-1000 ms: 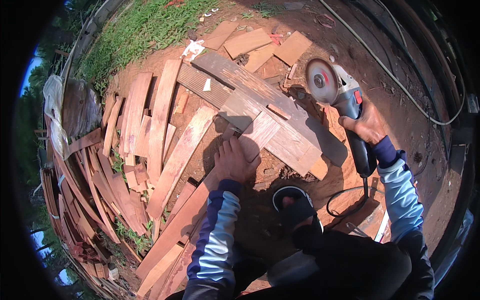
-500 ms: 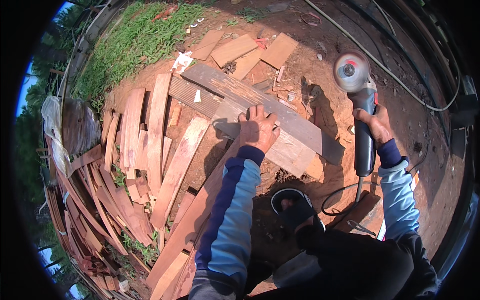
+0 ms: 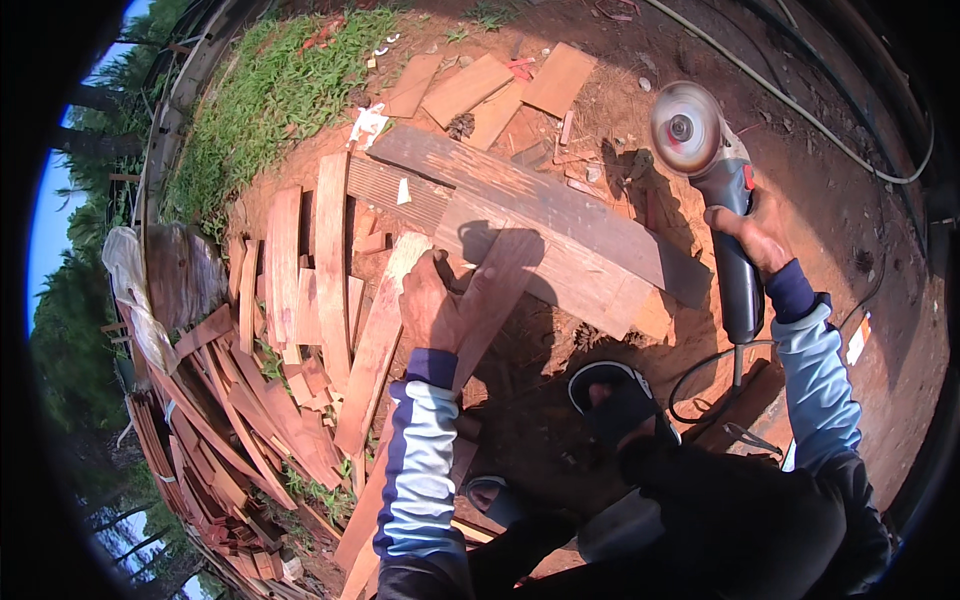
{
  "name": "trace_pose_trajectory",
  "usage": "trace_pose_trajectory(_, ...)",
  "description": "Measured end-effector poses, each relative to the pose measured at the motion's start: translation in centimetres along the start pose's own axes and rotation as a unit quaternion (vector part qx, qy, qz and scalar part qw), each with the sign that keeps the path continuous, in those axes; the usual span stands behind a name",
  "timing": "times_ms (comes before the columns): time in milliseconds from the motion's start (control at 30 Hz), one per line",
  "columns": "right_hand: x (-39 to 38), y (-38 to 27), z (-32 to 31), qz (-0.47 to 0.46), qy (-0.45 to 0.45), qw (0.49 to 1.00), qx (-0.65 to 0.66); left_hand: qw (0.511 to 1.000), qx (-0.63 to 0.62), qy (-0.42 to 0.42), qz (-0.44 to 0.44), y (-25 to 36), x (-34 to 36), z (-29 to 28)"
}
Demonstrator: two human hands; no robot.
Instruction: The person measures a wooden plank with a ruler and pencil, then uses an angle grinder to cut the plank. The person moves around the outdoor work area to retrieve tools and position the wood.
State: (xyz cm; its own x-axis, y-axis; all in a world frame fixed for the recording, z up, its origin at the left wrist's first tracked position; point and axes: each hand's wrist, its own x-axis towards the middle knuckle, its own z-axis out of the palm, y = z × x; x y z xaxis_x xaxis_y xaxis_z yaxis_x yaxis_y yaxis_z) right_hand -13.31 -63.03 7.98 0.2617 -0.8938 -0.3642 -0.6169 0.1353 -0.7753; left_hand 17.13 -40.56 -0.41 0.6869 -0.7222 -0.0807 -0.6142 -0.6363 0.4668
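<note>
My right hand (image 3: 762,232) is wrapped round the dark body of an angle grinder (image 3: 738,295), thumb across its front. The grinder is held up at the right, with its round disc (image 3: 686,130) at the top, smeared as if spinning. My left hand (image 3: 432,305) grips a long reddish wooden plank (image 3: 505,262) near its far end, thumb on the upper face; some fingertips are partly in shadow. The plank slants up from the lower left, its far end over weathered grey-brown boards (image 3: 590,280) on the ground.
Many loose planks (image 3: 330,260) lie at the left, with a larger heap (image 3: 220,470) beyond. Short board pieces (image 3: 560,80) lie at the far side near grass (image 3: 270,100). The grinder's cable (image 3: 690,385) loops beside my sandalled foot (image 3: 610,395). A pale hose (image 3: 790,110) crosses the far right.
My left hand has left the flat boards, moved left and nearer, and taken hold of the plank. The plank's end now overlaps those boards. The grinder stays in my right hand.
</note>
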Motion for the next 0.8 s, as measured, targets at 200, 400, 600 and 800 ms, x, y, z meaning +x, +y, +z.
trace_pose_trajectory(200,0.4,1.0,0.4,-0.008,-0.003,1.0,-0.009,0.992,-0.096,-0.08,0.027,-1.6,-3.2,4.5)
trace_pose_trajectory(400,1.2,2.7,0.7,-0.015,-0.009,1.0,0.005,0.998,-0.036,-0.06,-0.006,-0.3,-3.5,5.4)
trace_pose_trajectory(600,1.6,3.4,0.6,-0.036,-0.026,0.999,-0.01,0.998,-0.009,-0.07,0.002,0.6,-3.0,6.8)
trace_pose_trajectory(800,2.0,4.2,1.1,-0.13,-0.053,0.987,-0.076,0.998,0.032,-0.052,-0.014,0.8,-3.4,7.3)
